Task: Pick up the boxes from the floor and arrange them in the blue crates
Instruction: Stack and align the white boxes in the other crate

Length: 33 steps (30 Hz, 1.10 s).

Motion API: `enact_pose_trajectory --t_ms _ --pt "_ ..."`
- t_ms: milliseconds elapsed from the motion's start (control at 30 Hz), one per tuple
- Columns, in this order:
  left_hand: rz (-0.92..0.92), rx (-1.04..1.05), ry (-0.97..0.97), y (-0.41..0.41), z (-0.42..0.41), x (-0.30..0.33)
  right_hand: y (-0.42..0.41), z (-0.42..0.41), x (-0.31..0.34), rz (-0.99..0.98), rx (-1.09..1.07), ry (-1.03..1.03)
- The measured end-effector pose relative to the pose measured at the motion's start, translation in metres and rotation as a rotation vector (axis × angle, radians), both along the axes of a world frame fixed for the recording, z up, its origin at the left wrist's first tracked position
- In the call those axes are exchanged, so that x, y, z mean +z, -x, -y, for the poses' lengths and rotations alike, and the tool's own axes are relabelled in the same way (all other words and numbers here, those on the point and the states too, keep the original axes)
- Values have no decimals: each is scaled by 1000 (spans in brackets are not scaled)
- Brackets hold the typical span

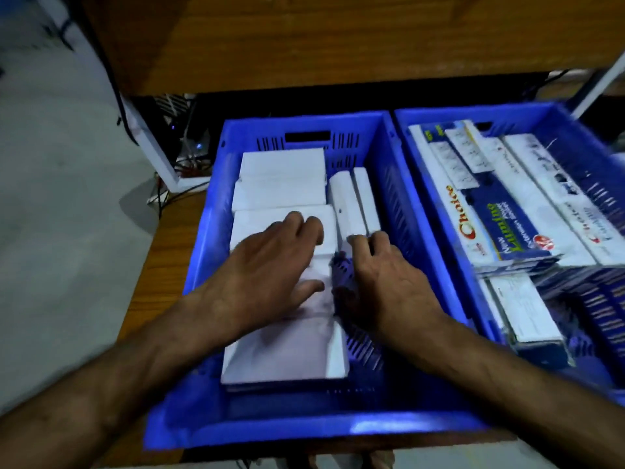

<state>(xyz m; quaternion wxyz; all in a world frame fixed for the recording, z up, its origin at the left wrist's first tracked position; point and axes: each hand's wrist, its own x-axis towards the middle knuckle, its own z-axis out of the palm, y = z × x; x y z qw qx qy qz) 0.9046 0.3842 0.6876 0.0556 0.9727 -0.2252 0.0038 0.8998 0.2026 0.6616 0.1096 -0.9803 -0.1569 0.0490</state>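
Head view: two blue crates sit side by side on a wooden bench. Left blue crate holds plain white boxes, unprinted, flat rectangular. A white box stack lies flat along the crate's far-left part; a large flat white box lies at the near-left part. Two narrow white boxes stand on edge, side by side, near the crate's far-right wall. Crate floor is bare slotted blue at the near-right corner.

Left hand lies flat on the white boxes at mid-left, fingers straight and spread, pressing down, gripping nothing. Right hand is just beside it, fingertips touching the near end of the narrow upright boxes; fingers bent, but motion blur hides whether they pinch a box — cannot tell.

Right blue crate touches the left one, packed with long printed boxes, white and dark blue, red "Choice" lettering, lying flat.

Grey floor left of the bench.
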Motion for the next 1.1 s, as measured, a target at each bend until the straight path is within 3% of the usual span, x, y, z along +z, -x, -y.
enact_pose_trajectory --t_ms 133,233,433,700,900,1000,1100 --pt "113 -129 -10 -62 19 -26 -36 -7 -11 -34 -152 0" --pt "9 -95 53 -111 36 -36 -58 -16 -19 -57 -237 0" --pt "-125 4 -4 -184 54 -42 -76 -23 -36 -254 -322 -19" --pt "-313 156 -261 -230 71 -61 -94 -24 -59 -393 -398 -178" --pt "-327 75 -123 -226 79 -62 -92 -26 -58 -349 -478 -323" --pt "-429 11 45 -221 75 -49 -84 -22 -48 -319 -466 -295" --pt "-439 -91 73 -216 68 -30 -72 -15 -31 -266 -415 -209"
